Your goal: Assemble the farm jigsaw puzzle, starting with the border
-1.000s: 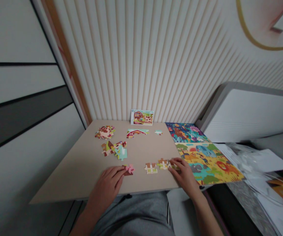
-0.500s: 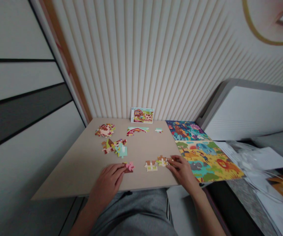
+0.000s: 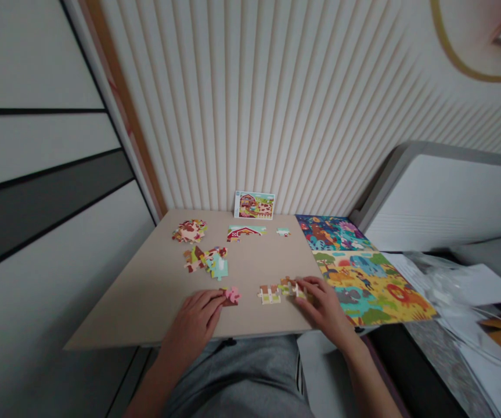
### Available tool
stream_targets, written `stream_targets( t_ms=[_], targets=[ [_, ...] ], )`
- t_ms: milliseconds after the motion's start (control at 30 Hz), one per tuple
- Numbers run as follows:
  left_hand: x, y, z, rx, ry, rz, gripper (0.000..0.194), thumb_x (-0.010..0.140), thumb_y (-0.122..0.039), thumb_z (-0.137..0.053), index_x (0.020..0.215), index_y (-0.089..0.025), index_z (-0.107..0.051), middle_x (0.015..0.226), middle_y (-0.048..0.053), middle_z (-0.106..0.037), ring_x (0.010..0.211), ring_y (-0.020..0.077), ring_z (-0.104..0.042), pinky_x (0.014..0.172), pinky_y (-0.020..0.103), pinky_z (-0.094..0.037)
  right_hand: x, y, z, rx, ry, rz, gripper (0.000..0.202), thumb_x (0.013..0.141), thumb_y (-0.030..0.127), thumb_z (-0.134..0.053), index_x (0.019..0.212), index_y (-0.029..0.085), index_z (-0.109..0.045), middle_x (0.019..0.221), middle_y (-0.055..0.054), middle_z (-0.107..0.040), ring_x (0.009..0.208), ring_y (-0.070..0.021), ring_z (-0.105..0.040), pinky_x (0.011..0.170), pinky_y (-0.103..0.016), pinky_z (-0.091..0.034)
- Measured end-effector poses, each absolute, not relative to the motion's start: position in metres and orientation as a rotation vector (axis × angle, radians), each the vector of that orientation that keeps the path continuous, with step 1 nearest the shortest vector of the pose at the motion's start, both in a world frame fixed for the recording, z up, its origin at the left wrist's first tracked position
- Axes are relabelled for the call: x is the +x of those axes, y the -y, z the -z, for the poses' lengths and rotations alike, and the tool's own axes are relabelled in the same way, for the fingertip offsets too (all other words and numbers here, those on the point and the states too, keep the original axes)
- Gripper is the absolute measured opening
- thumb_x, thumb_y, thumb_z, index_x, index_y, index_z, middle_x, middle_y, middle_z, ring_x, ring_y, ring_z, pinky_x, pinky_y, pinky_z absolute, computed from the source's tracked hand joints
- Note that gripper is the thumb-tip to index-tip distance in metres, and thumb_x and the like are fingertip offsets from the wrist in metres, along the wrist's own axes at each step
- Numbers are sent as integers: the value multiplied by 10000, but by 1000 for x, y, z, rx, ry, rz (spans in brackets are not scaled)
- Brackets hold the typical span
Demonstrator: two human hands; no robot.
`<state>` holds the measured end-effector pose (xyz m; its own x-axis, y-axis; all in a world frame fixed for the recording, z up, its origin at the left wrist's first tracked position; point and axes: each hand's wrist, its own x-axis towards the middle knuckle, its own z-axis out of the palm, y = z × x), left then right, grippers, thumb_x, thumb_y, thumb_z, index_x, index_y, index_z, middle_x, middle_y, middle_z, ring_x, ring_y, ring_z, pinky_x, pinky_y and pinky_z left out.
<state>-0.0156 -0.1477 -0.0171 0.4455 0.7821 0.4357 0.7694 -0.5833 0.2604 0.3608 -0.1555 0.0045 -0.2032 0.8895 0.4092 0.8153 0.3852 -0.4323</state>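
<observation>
My left hand (image 3: 197, 318) rests at the table's front edge, its fingertips closed on a pink and dark-red puzzle piece (image 3: 233, 296). On the right, my right hand (image 3: 326, 306) has thumb and fingers around a white and brown puzzle piece (image 3: 299, 290), partly hidden by them. That piece is against a brown and green puzzle piece (image 3: 285, 284); whether they interlock I cannot tell. Just left of these lie joined puzzle pieces (image 3: 270, 294) with a white fence pattern.
Loose puzzle pieces form a pile (image 3: 190, 231) and a looser group (image 3: 206, 260) at left. A joined barn-roof strip (image 3: 247, 232) lies below the upright picture card (image 3: 254, 205). Beside it is a pale blue piece (image 3: 283, 231). Two finished puzzles (image 3: 363, 284) cover the right side.
My right thumb has shifted lower, and more of the white and brown piece shows beside the brown and green one. My left hand keeps its place. The whole view has moved slightly.
</observation>
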Motion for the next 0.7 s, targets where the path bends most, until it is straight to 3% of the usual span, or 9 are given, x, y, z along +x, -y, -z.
stream_targets(
  t_ms=[133, 700],
  targets=[
    [-15, 148, 18, 2631, -1436, -829, 302, 990, -242, -480, 1235, -280, -654, 1239, 48, -668, 1121, 226, -600, 991, 426, -468, 344, 158, -13, -1359, 2167, -343, 367, 942, 400, -630, 1298, 313, -650, 1319, -103, -590, 1228, -271, -574, 1054, -433, -484],
    [-14, 150, 13, 2623, -1429, -830, 311, 990, -223, -472, 1239, -267, -652, 1241, 58, -668, 1139, 227, -594, 985, 423, -471, 339, 144, -14, -1330, 2310, -156, 354, 919, 373, -669, 1271, 331, -675, 1301, -102, -585, 1212, -283, -567, 1024, -459, -474]
  ],
)
